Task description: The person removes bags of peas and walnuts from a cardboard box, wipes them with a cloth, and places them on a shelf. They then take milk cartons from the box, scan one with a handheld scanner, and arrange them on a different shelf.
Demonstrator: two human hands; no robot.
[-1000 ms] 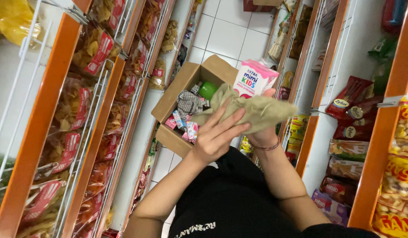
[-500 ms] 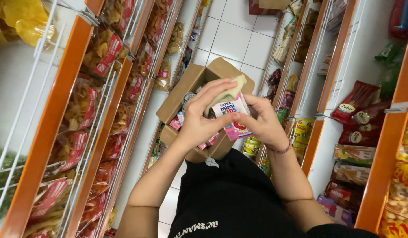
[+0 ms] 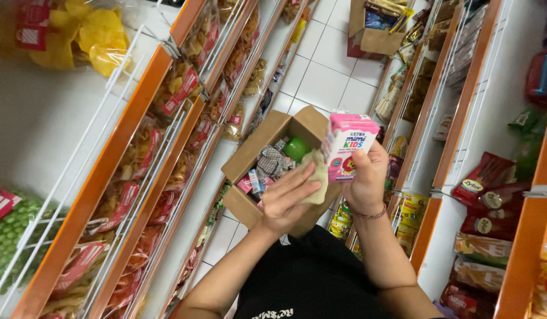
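— Fingers of the right hand (image 3: 368, 177) pinch a pink drink carton (image 3: 348, 143) upright, above the open cardboard box (image 3: 250, 158) on the floor.
— And the left hand (image 3: 291, 198)?
— Pressing a beige cloth (image 3: 316, 177) against its left side, fingers together. A hard wipe could push the carton out of that pinch, into the box.

1. The cloth (image 3: 316, 177) is partly covered by the left hand (image 3: 288, 198).
2. The right hand (image 3: 365, 180) hides the lower back of the pink carton (image 3: 347, 145).
3. The second cardboard box (image 3: 374, 29), at twelve o'clock, is cut off by the top edge.
4. The small items in the open box (image 3: 250, 159) are too small to identify.
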